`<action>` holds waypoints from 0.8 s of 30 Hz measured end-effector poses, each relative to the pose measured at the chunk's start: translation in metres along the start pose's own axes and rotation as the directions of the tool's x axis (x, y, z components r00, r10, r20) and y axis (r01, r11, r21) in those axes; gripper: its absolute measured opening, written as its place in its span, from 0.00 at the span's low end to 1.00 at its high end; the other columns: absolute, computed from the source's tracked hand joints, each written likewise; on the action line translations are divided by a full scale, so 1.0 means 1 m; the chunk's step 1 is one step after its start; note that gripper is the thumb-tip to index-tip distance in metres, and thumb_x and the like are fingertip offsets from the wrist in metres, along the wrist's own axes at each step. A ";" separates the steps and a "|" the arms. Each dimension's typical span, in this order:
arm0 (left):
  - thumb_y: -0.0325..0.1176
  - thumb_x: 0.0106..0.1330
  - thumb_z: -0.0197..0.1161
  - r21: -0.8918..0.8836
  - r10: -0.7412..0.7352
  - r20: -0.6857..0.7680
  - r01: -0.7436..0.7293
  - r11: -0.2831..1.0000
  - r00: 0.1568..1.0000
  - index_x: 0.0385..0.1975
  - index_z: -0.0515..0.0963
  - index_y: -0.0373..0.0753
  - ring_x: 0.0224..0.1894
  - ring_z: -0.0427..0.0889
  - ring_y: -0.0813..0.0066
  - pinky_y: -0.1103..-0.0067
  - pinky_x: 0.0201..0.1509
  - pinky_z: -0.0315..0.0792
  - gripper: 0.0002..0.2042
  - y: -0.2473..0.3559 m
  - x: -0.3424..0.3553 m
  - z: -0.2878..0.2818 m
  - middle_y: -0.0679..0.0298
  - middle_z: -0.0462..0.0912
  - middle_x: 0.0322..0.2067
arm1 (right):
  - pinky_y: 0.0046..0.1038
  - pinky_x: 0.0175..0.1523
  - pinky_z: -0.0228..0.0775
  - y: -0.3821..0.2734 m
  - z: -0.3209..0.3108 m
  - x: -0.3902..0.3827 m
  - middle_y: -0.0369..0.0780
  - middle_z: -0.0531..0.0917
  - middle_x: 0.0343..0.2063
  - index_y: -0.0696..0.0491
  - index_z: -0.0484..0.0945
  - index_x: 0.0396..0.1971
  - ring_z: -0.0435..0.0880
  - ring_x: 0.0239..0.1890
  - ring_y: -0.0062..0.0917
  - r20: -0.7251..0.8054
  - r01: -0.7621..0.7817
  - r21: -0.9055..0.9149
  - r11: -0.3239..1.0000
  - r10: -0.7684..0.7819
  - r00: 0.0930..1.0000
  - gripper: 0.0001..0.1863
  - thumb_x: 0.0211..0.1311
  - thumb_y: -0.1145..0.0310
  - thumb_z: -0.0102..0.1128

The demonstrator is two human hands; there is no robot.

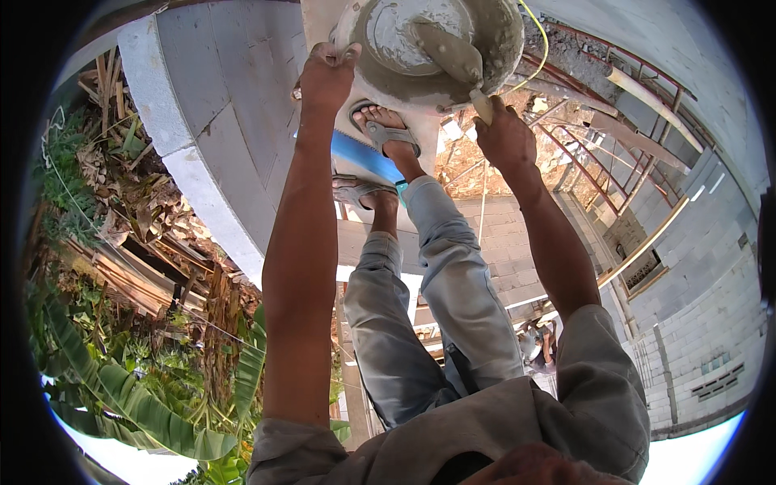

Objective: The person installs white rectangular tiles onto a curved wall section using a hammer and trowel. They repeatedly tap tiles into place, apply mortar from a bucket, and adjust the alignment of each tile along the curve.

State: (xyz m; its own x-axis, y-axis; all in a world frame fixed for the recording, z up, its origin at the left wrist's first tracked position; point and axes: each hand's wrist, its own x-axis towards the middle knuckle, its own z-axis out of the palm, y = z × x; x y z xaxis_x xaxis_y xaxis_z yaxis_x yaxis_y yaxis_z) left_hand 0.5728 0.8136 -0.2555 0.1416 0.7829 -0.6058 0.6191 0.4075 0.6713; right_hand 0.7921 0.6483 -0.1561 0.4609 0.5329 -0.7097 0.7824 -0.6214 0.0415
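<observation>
At the top of the head view stands a round bucket [508,61] with wet grey mortar [404,36] in it. My right hand [508,141] is closed round the pale handle of a trowel [453,55]. The trowel's mortar-coated blade dips into the bucket. My left hand [327,77] is at the bucket's left side, its fingers curled and its thumb against the rim; part of its grip is hidden. Below the bucket, a handsaw [360,158] with a blue blade lies beside my sandalled feet [386,129].
A pale block wall [190,166] runs along the left, with a drop to banana leaves [145,396] and stacked boards [133,279] beyond. To the right are red metal frames [586,162], a yellow cord [543,52] and a block wall [711,323]. Another person [540,343] is far below.
</observation>
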 end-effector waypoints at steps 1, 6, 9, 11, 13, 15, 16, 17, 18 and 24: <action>0.42 0.64 0.66 0.062 0.031 0.041 -0.033 0.998 0.999 0.35 0.76 0.33 0.25 0.78 0.72 0.75 0.33 0.73 0.15 0.003 -0.002 -0.002 0.60 0.80 0.24 | 0.44 0.48 0.75 0.001 -0.004 0.005 0.51 0.82 0.41 0.52 0.70 0.57 0.83 0.42 0.46 0.016 0.022 -0.029 0.999 -0.022 1.000 0.25 0.62 0.58 0.60; 0.38 0.64 0.67 0.037 0.162 -0.029 -0.161 0.986 0.986 0.34 0.72 0.33 0.24 0.75 0.70 0.73 0.32 0.71 0.14 0.021 -0.043 0.024 0.59 0.77 0.21 | 0.46 0.49 0.74 0.018 -0.002 0.044 0.56 0.83 0.37 0.57 0.71 0.54 0.83 0.44 0.50 -0.055 0.031 0.046 0.998 -0.029 0.998 0.26 0.60 0.56 0.60; 0.37 0.64 0.65 -0.062 0.170 -0.015 -0.171 0.983 0.985 0.33 0.72 0.33 0.28 0.78 0.52 0.66 0.36 0.73 0.13 0.025 -0.055 0.034 0.51 0.79 0.24 | 0.42 0.45 0.75 0.013 0.008 0.058 0.54 0.84 0.34 0.60 0.75 0.49 0.85 0.39 0.46 0.028 0.141 0.210 0.967 -0.150 0.988 0.27 0.58 0.55 0.62; 0.37 0.64 0.64 -0.061 0.202 -0.024 -0.203 0.977 0.979 0.34 0.72 0.33 0.31 0.79 0.47 0.64 0.37 0.73 0.13 0.010 -0.054 0.030 0.50 0.79 0.26 | 0.40 0.45 0.75 0.009 0.010 0.035 0.54 0.84 0.34 0.61 0.75 0.48 0.85 0.40 0.46 0.055 0.062 0.419 0.906 -0.093 0.994 0.25 0.58 0.56 0.62; 0.37 0.64 0.64 -0.055 0.099 -0.029 -0.101 0.993 0.995 0.34 0.72 0.33 0.30 0.80 0.48 0.65 0.38 0.73 0.13 -0.010 -0.044 0.025 0.49 0.80 0.26 | 0.37 0.44 0.75 0.013 0.020 0.006 0.52 0.84 0.34 0.61 0.75 0.46 0.85 0.38 0.43 0.075 -0.009 0.628 0.778 -0.049 0.996 0.26 0.57 0.55 0.63; 0.39 0.65 0.64 0.015 0.035 -0.012 -0.034 0.999 0.999 0.39 0.73 0.32 0.30 0.81 0.55 0.68 0.38 0.74 0.15 -0.018 -0.032 0.012 0.52 0.82 0.28 | 0.34 0.42 0.74 0.020 0.027 -0.010 0.49 0.84 0.33 0.61 0.76 0.44 0.85 0.36 0.35 0.051 0.002 0.582 0.813 -0.039 0.998 0.22 0.57 0.58 0.63; 0.39 0.66 0.64 -0.089 -0.014 0.016 0.016 0.996 1.000 0.40 0.74 0.32 0.31 0.81 0.61 0.71 0.37 0.74 0.15 -0.028 -0.029 0.007 0.55 0.82 0.31 | 0.34 0.41 0.74 0.018 0.025 -0.019 0.47 0.84 0.31 0.60 0.76 0.42 0.84 0.34 0.33 0.082 -0.010 0.576 0.818 -0.046 0.996 0.21 0.57 0.59 0.63; 0.40 0.67 0.64 -0.189 -0.056 0.050 0.064 0.980 0.997 0.42 0.74 0.32 0.32 0.80 0.68 0.75 0.37 0.75 0.16 -0.032 -0.027 0.005 0.58 0.81 0.33 | 0.33 0.40 0.74 0.018 0.029 -0.025 0.45 0.83 0.30 0.60 0.76 0.41 0.83 0.33 0.30 0.109 -0.042 0.663 0.748 -0.042 0.993 0.20 0.57 0.60 0.63; 0.41 0.68 0.64 -0.285 -0.094 0.086 0.115 0.952 0.992 0.43 0.75 0.32 0.34 0.79 0.74 0.78 0.37 0.75 0.16 -0.037 -0.026 0.002 0.62 0.80 0.35 | 0.32 0.39 0.73 0.019 0.040 -0.029 0.43 0.82 0.28 0.60 0.76 0.41 0.82 0.31 0.28 0.138 -0.073 0.741 0.667 -0.044 0.989 0.19 0.57 0.61 0.63; 0.42 0.71 0.59 -0.147 -0.179 0.073 0.188 0.971 0.981 0.51 0.74 0.36 0.45 0.82 0.71 0.75 0.49 0.75 0.18 -0.070 -0.111 -0.033 0.61 0.80 0.43 | 0.28 0.28 0.69 0.009 0.057 -0.043 0.39 0.78 0.21 0.60 0.74 0.37 0.74 0.20 0.20 0.083 -0.021 0.798 0.602 -0.076 0.994 0.15 0.55 0.65 0.62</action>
State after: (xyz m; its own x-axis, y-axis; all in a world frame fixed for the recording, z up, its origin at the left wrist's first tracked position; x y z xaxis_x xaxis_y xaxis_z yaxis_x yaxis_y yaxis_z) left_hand 0.4877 0.7135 -0.2212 0.0842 0.6610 -0.7456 0.5145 0.6120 0.6007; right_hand 0.7557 0.5872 -0.1651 0.3635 0.5291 -0.7668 0.1269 -0.8435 -0.5219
